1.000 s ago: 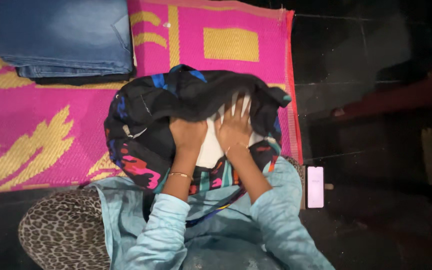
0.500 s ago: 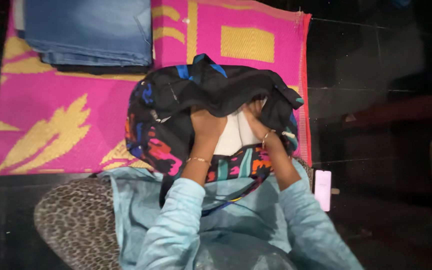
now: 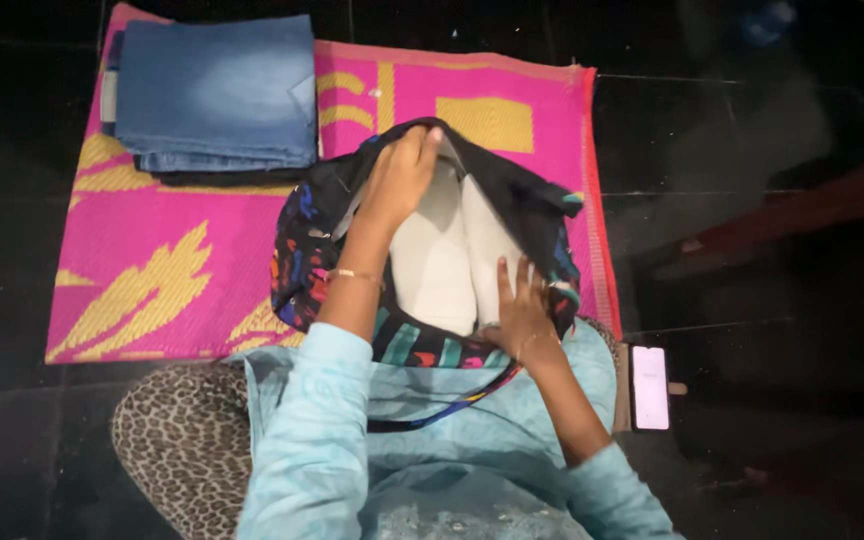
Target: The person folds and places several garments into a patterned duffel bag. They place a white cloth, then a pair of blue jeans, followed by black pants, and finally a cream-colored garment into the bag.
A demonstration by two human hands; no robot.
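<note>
Head view, the only one I get. My left hand (image 3: 400, 178) is stretched forward over the far edge of the dark multicoloured garment (image 3: 302, 255), fingers curled down over the black hem, grip closed on that fabric and holding it up and away from me. My right hand (image 3: 520, 310) sits nearer, fingers spread and flat, pressing on the near right side of the garment where the white lining (image 3: 437, 265) meets the patterned edge; that grip is wide and not pinching anything, just resting on cloth. A thin bracelet (image 3: 350, 275) is on the left wrist. The garment lies partly on my lap and partly on the pink and yellow mat (image 3: 152, 270), its white inside facing up between the two hands.

On the mat's far left corner, folded blue jeans (image 3: 214, 92) sit in a stack, well apart from both hands. A phone (image 3: 649, 387) with a lit pale screen lies on the dark floor (image 3: 752, 120) just right of my knee. A leopard-print cloth (image 3: 177, 440) is at my left side, touching the near edge of the mat. Light blue sleeves (image 3: 312, 440) cover both arms.
</note>
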